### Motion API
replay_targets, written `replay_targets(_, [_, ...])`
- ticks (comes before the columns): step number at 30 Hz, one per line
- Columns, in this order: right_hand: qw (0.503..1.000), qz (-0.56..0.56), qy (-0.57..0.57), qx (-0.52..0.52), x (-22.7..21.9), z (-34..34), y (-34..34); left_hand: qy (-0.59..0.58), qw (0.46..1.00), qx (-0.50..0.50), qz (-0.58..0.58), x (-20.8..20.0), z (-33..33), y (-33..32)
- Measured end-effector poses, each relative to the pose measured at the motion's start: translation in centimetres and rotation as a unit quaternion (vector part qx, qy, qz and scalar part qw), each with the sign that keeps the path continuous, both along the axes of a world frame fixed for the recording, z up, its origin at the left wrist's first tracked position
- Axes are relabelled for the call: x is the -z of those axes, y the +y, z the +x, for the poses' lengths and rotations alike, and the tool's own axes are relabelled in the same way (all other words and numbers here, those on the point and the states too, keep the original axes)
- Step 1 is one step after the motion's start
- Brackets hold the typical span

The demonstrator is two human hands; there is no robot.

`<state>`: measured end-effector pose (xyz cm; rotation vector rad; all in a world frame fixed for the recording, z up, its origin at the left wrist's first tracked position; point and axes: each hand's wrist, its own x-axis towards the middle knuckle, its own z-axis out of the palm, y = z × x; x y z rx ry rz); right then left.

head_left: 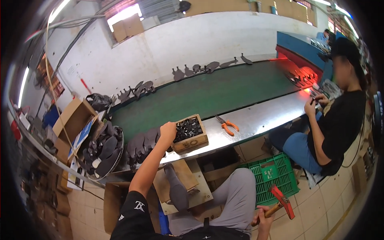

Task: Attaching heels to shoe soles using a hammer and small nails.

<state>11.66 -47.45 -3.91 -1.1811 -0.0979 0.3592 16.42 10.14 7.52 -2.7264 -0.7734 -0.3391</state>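
My left hand (169,132) is at the left side of a small wooden box (191,144), its fingers curled over the small black pieces (189,127) inside; their tips are hidden. In my right hand (264,221), low at the right of my lap, is a hammer (282,200) with a red head and wooden handle, gripped by the handle. A dark grey shoe sole (177,188) lies lengthwise on a wooden block and board (204,197) in front of me, with neither hand on it.
Orange-handled pliers (229,125) lie on the metal edge of a green conveyor belt (192,98). Dark soles fill a round basket (120,154) and several more (141,146) lie beside it. A green crate (276,178) stands at right, near a seated co-worker (340,116).
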Motion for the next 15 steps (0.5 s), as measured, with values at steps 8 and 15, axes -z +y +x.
replay_targets(8, [0.993, 0.021, -0.055, -0.104, -5.2, 4.8, 5.6, -0.27, 0.945, 0.058, -0.174, -3.1, -4.1, -4.5])
replay_targets(15, [0.959, 0.071, -0.185, -0.201, -14.9, 5.1, 13.9, -0.376, 0.726, 0.087, -0.57, -12.3, -11.2, -20.4])
